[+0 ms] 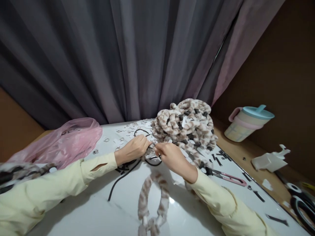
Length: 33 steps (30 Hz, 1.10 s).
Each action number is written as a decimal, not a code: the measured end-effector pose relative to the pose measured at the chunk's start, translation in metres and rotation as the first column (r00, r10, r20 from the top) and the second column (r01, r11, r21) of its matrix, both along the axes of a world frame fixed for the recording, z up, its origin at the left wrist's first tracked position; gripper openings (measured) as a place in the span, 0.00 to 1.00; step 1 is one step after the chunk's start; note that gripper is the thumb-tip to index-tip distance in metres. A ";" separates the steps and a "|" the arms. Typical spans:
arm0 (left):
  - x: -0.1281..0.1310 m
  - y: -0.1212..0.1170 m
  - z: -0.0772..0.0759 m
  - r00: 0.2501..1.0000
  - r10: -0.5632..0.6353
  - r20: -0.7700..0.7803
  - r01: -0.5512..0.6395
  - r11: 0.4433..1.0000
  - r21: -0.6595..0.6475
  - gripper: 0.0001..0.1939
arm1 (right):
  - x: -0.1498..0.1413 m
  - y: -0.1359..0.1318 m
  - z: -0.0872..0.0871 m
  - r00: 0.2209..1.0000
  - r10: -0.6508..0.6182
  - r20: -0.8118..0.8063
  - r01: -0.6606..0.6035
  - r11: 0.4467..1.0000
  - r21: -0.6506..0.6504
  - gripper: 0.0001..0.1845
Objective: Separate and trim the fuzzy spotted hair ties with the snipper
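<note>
My left hand (134, 148) and my right hand (172, 157) meet at the middle of a white table (98, 209), both with fingers pinched together. Between them they hold the top of a fuzzy brown-and-white spotted loop (152, 193) that trails toward me across the table. What the fingertips pinch is too small to make out. A black cord (123, 177) curves under my left wrist. Just beyond my hands lies a heap of similar spotted fuzzy loops (187, 126).
A pink plastic bag (64, 141) lies at the left. Pink-handled scissors (226, 177) rest right of my right arm. Small metal rings and black scraps are scattered on the table. A cup with a teal lid (248, 123) stands at the right. Grey curtains hang behind.
</note>
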<state>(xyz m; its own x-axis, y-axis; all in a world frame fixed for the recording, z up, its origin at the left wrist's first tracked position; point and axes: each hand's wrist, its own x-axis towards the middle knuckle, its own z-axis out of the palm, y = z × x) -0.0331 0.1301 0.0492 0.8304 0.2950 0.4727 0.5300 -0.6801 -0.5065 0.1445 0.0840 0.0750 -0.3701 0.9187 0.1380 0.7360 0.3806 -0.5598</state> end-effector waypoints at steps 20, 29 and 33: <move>0.009 -0.041 0.016 0.952 -0.294 0.085 0.300 0.950 -0.083 0.10 | 0.027 0.023 0.013 0.889 0.451 -0.080 -0.454 0.891 -0.026 0.15; 0.003 -0.058 0.016 0.882 -0.445 0.154 0.434 0.895 0.102 0.10 | 0.022 0.017 0.016 0.812 0.553 -0.188 -0.584 0.773 -0.249 0.16; 0.000 -0.059 0.012 0.873 -0.458 0.168 0.454 0.889 0.063 0.11 | 0.020 0.012 0.015 0.859 0.481 -0.173 -0.511 0.824 -0.245 0.11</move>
<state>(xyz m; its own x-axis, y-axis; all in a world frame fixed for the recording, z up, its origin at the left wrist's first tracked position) -0.0329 0.0715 0.0609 0.7748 -0.1081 0.6229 0.2439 -0.8578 -0.4524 0.1642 0.0965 0.0905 -0.7840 0.6201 -0.0297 0.4243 0.5002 -0.7549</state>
